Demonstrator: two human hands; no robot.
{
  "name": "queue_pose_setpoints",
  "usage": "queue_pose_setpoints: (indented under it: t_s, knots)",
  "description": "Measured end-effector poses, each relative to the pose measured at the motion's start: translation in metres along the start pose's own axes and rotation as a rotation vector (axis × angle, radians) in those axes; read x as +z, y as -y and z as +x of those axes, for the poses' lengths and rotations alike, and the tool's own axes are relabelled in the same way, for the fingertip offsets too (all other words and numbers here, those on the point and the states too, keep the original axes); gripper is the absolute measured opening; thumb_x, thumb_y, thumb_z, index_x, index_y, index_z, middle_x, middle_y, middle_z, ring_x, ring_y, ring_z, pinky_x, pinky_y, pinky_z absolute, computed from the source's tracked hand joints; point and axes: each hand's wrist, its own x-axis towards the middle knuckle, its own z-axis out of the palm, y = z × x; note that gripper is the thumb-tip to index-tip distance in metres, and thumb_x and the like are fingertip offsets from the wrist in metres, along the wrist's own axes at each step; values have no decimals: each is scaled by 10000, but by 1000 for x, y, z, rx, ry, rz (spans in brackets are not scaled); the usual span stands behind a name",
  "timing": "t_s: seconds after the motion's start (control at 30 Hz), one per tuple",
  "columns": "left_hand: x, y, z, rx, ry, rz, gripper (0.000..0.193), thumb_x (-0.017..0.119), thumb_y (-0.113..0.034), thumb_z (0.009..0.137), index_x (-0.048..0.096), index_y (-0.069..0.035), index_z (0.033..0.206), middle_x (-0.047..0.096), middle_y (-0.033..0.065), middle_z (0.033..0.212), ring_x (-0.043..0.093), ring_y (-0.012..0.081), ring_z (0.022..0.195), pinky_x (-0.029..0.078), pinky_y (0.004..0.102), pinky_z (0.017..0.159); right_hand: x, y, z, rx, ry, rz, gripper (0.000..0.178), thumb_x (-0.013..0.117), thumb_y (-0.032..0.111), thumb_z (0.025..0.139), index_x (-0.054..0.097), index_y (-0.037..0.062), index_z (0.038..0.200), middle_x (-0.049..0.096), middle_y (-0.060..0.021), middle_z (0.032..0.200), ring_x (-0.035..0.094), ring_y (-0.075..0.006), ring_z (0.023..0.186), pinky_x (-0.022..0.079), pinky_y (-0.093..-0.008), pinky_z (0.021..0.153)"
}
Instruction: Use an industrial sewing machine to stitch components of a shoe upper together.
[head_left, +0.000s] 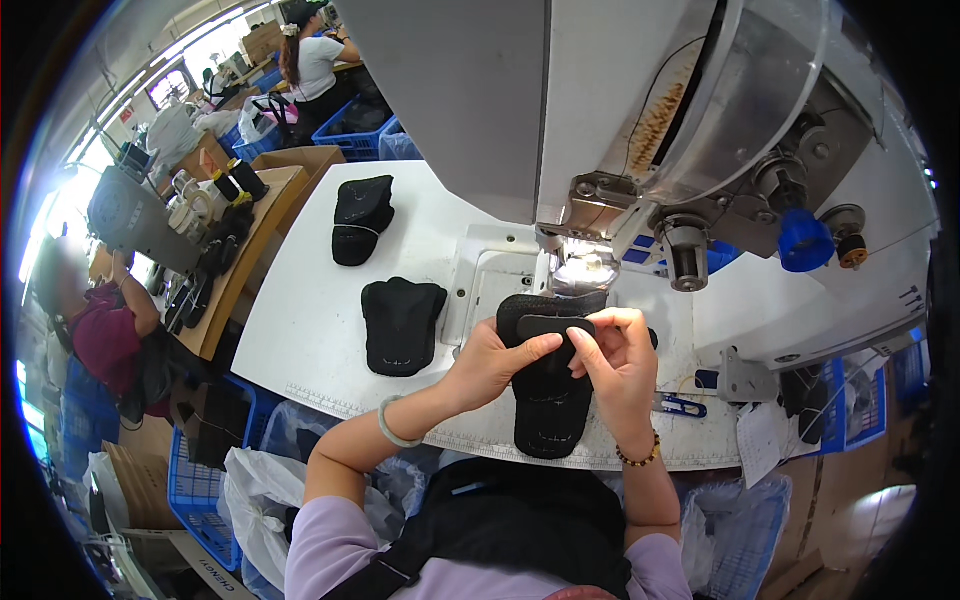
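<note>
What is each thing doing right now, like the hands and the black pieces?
Left hand: pinching the black fabric strip.
Right hand: pinching the same strip.
Black fabric piece under the hands: flat under the white sewing machine.
Two black pieces: untouched on the white table.

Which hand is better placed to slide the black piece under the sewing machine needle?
Probably the right hand: it pinches the black strip nearest the needle area; the left hand steadies it.

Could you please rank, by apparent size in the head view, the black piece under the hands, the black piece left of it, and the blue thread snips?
1. Black piece under the hands, largest, though nearest the camera.
2. Black piece to its left.
3. Blue thread snips, smallest by far.
</note>
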Motion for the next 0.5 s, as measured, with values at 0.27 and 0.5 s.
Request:
queue_pose_setpoints:
  t_s: [0.27,0.5]
  knots:
    - [-1,0,3,18,-20,45,216,633,-183,878,622,-9,1006,632,2,882,547,54,792,461,218,688,1,-3,4,10,-2,105,229,626,6,843,439,30,973,550,-53,809,568,-73,587,471,-190,504]
    - [6,-11,-4,14,-87,-78,206,639,-147,865,618,24,979,648,46,886,604,89,797,505,232,700,-29,-39,-8,-653,-204,-701,340,699,8,746,570,107,1045,446,-12,900,426,-89,621,365,-214,496]
